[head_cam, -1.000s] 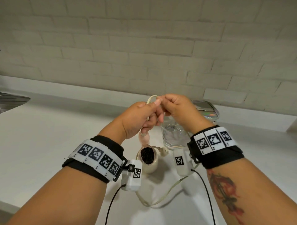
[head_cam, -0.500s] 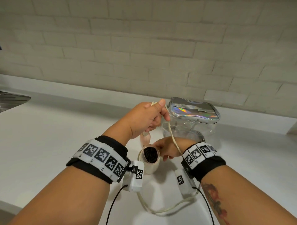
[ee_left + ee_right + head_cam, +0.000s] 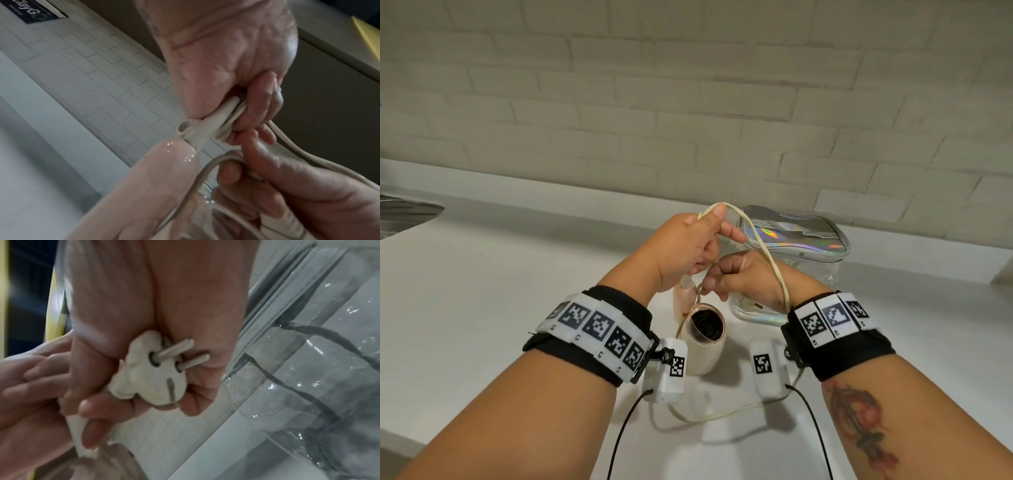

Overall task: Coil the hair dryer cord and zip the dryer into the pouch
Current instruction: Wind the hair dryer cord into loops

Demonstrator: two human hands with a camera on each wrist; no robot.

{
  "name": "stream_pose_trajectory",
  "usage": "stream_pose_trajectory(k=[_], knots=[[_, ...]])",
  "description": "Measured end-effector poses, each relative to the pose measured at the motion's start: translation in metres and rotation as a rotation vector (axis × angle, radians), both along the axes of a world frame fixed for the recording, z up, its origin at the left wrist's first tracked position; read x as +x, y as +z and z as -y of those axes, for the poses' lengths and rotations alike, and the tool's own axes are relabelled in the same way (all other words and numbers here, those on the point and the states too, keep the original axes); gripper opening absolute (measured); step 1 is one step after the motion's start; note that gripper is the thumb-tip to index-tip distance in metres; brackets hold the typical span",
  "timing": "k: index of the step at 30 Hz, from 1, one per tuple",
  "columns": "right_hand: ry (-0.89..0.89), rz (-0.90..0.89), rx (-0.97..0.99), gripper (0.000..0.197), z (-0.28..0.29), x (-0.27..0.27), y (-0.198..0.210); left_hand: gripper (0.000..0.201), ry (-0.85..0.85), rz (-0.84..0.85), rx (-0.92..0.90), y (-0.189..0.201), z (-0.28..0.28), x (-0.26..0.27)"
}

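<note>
Your left hand [image 3: 688,246] is raised above the counter [image 3: 500,291], fingers curled around gathered loops of the cream cord [image 3: 767,253] at the base of the dryer [image 3: 702,342] handle. The dryer hangs tilted below your hands, its dark grille facing you. Your right hand [image 3: 743,277] sits just beside and below the left, pinching a fresh bend of cord while its lower fingers trap the plug [image 3: 152,371] against the palm, pins pointing out.

To coil well, bring each new loop up to match those in your left hand, and let your left thumb [image 3: 717,212] clamp it before you reach for more. A slack length trails on the counter near your wrists; draw it in evenly so it does not kink.

The pouch [image 3: 791,246], clear with a shiny top, stands just behind your right hand. I cannot tell whether its zip is open. A sink [image 3: 404,212] edge shows far left. Nothing blocks the pouch.
</note>
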State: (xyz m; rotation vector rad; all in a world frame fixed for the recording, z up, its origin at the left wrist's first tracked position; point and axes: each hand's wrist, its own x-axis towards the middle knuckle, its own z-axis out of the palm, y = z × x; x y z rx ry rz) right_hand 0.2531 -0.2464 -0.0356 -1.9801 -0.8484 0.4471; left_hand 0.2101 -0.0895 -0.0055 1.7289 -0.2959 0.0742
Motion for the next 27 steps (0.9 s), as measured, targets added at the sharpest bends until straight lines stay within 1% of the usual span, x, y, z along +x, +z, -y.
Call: stream_pose_trajectory(k=[3,5,7,11,13,15,17,21,23,25,27], knots=[[0.088,-0.065,0.096,0.016,-0.003,-0.004,-0.002,0.057,0.027,0.003,0.001,0.001,0.001,0.001],[0.156,-0.101,0.085,0.015,-0.004,-0.008,0.002,0.056,0.046,0.003,-0.007,0.001,0.001,0.002],[0.264,-0.137,0.078,0.013,-0.004,-0.011,0.006,0.057,0.070,0.000,-0.004,-0.001,0.000,0.004],[0.451,-0.250,0.165,0.022,0.000,-0.015,0.013,0.054,0.108,-0.011,-0.008,-0.006,-0.001,0.005],[0.514,-0.289,0.148,0.026,0.001,-0.016,0.017,0.052,0.118,-0.010,-0.023,-0.006,-0.001,0.005],[0.576,-0.325,0.074,0.028,0.002,-0.017,0.019,0.051,0.118,0.008,-0.032,-0.004,0.000,0.004],[0.579,-0.352,-0.043,0.025,0.004,-0.015,0.016,0.050,0.121,0.027,-0.019,0.001,-0.001,0.002],[0.505,-0.325,-0.323,0.016,0.008,-0.009,-0.004,0.047,0.121,0.039,0.066,0.007,-0.002,-0.002],[0.466,-0.326,-0.459,0.012,0.007,-0.007,-0.013,0.045,0.110,0.043,0.081,0.007,-0.001,-0.003],[0.391,-0.326,-0.535,0.008,0.005,-0.005,-0.020,0.045,0.110,0.055,0.089,0.005,0.001,-0.003],[0.312,-0.289,-0.579,0.008,0.005,0.001,-0.024,0.044,0.131,0.082,0.113,0.005,0.002,-0.006]])
